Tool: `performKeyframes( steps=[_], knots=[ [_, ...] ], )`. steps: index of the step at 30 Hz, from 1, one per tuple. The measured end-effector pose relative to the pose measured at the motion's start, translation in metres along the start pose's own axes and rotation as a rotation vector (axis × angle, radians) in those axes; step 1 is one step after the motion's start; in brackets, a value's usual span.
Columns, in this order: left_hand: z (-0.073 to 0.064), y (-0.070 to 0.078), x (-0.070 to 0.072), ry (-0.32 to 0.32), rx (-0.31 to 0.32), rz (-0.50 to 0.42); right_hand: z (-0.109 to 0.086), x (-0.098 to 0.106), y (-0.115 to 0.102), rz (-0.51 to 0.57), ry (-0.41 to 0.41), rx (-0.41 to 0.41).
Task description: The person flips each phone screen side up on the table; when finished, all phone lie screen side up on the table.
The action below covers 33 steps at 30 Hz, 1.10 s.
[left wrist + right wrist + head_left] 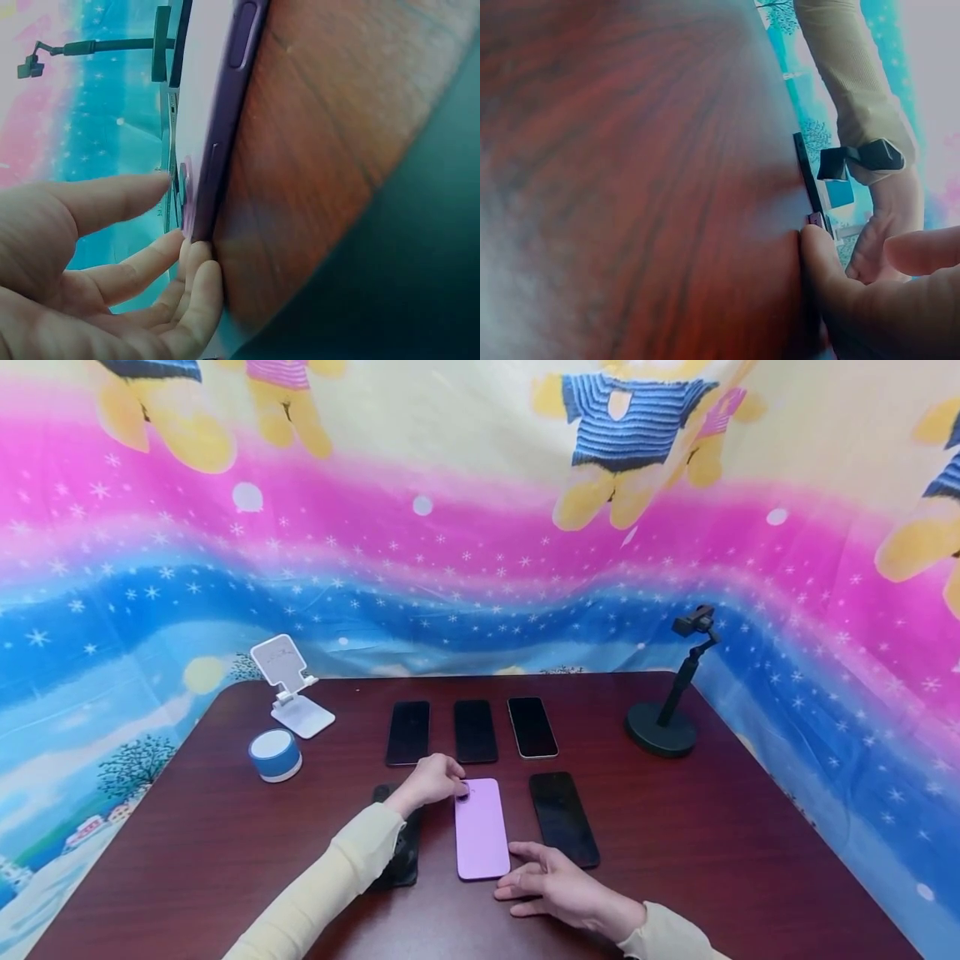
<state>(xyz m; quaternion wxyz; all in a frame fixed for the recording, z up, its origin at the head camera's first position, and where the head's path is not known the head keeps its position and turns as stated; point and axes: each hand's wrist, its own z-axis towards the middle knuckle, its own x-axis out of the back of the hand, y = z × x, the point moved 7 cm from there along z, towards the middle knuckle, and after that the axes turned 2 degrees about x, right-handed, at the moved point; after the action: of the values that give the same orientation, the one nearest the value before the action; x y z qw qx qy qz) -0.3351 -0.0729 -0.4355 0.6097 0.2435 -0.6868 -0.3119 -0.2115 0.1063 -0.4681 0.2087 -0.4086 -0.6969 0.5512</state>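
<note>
On the tabletop (225, 852), two rows of phones look nearly laid out, with perhaps only straightening left. The right hand (551, 885), fingers wide, is at the lilac phone's (482, 835) five o'clock corner; the left hand's (429, 779) fingers, narrowly spaced, meet its eleven o'clock corner, though I cannot tell whether they pinch. Around that central, camera-side-up phone lie dark phones (476, 731) at nine, eleven, twelve, one and three o'clock. No brand or writing is legible.

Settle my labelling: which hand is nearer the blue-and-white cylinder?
Left: the left hand is right of the cylinder; the right hand is farther right, beside the purple phone.
</note>
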Motion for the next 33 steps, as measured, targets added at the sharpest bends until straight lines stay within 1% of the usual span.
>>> performKeyframes(
  steps=[4, 6, 9, 12, 13, 15, 18, 21, 25, 28, 33],
  knots=[
    [-0.002, -0.001, -0.001, -0.037, 0.029, 0.003, -0.001, -0.002, -0.001, 0.002, 0.003, -0.008],
    [-0.002, -0.003, -0.002, -0.065, 0.051, -0.031, -0.002, -0.003, -0.001, 0.003, 0.004, -0.011],
    [-0.003, -0.007, -0.007, -0.110, 0.078, -0.133, -0.002, -0.003, -0.002, -0.002, 0.004, -0.008],
    [-0.005, -0.011, -0.011, -0.137, 0.097, -0.229, 0.000, -0.002, -0.005, -0.050, 0.032, 0.020],
    [-0.005, -0.012, -0.012, -0.139, 0.098, -0.249, 0.001, -0.001, -0.006, -0.072, 0.051, 0.034],
    [-0.006, -0.012, -0.013, -0.128, 0.087, -0.260, 0.003, 0.001, -0.009, -0.133, 0.094, 0.067],
    [-0.007, -0.011, -0.013, -0.105, 0.082, -0.255, 0.005, 0.002, -0.013, -0.228, 0.145, 0.097],
    [-0.007, -0.009, -0.011, -0.079, 0.082, -0.242, 0.008, 0.000, -0.016, -0.297, 0.160, 0.091],
    [-0.010, -0.005, -0.007, -0.047, 0.074, -0.234, 0.010, -0.004, -0.021, -0.360, 0.166, 0.063],
    [-0.013, 0.002, -0.004, -0.041, 0.059, -0.274, 0.011, -0.007, -0.024, -0.420, 0.179, 0.067],
    [-0.020, 0.014, -0.005, -0.066, 0.021, -0.356, 0.011, -0.012, -0.029, -0.539, 0.210, 0.138]
  ],
)
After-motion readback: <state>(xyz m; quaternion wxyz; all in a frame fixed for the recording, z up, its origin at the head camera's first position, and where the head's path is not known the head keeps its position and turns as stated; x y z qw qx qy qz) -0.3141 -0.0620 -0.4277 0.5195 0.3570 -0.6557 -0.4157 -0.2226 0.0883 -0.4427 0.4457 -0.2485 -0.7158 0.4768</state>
